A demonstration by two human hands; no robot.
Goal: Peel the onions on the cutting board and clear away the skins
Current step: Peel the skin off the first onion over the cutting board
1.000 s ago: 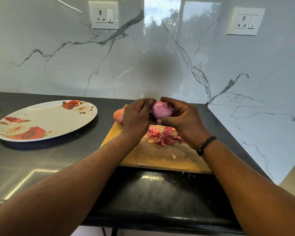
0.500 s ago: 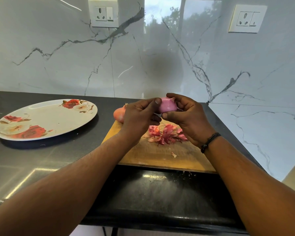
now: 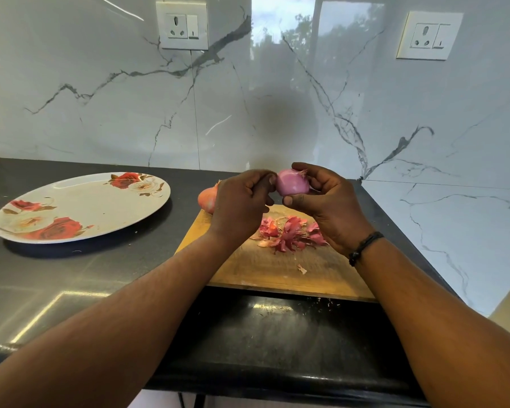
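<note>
Cradled between my right hand's (image 3: 327, 201) curled fingers and thumb, the peeled pink onion (image 3: 292, 182) sits mid-frame above the wooden cutting board (image 3: 277, 269). My left hand's (image 3: 239, 204) fingertips pinch at its edge. Reddish skins (image 3: 289, 234) lie below; an unpeeled orange onion (image 3: 207, 198) sits left.

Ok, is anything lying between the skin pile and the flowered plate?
Yes. The left hand hangs over that line, and the unpeeled onion sits at the cutting board corner facing the plate.
</note>
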